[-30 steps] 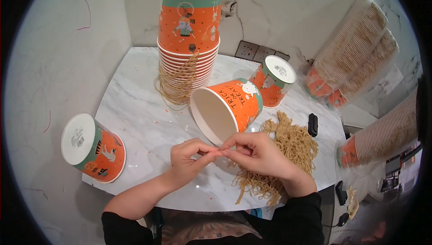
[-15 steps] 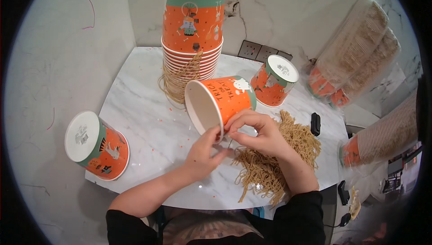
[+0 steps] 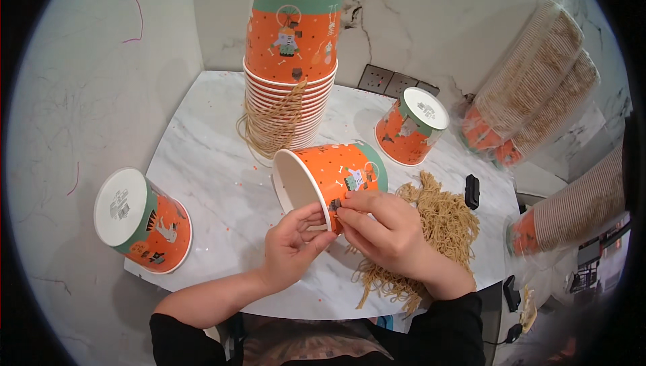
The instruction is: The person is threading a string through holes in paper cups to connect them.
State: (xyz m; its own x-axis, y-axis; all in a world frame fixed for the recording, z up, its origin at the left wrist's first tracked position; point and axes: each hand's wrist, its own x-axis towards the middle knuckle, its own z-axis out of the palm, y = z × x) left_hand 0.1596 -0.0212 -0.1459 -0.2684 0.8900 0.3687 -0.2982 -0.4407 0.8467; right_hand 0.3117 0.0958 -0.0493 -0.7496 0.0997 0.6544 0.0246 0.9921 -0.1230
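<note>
An orange paper bucket [image 3: 340,164] with a green band and cartoon prints lies tipped on its side above the table, its white-rimmed mouth facing left. My left hand [image 3: 291,248] grips the rim low at the mouth, fingers inside and thumb near the edge. Against the outer wall just behind that rim, my right hand [image 3: 387,231] is closed in a pinch; what its fingertips hold is too small to make out. Under and beside my right forearm lies a heap of tan cords [image 3: 447,221].
A tall stack of upturned buckets [image 3: 293,43] stands behind, with looped cords [image 3: 272,120] hanging at its side. Single upturned buckets sit at left [image 3: 165,231] and back right [image 3: 407,134]. A black object [image 3: 472,192] lies right of the cords. Wrapped bucket stacks [image 3: 531,83] lean at right.
The bucket has been turned about its axis, showing a different print, and sits slightly lower. My right fingers have shifted from the rim's edge onto the outer wall; my left hand has opened somewhat around the rim.
</note>
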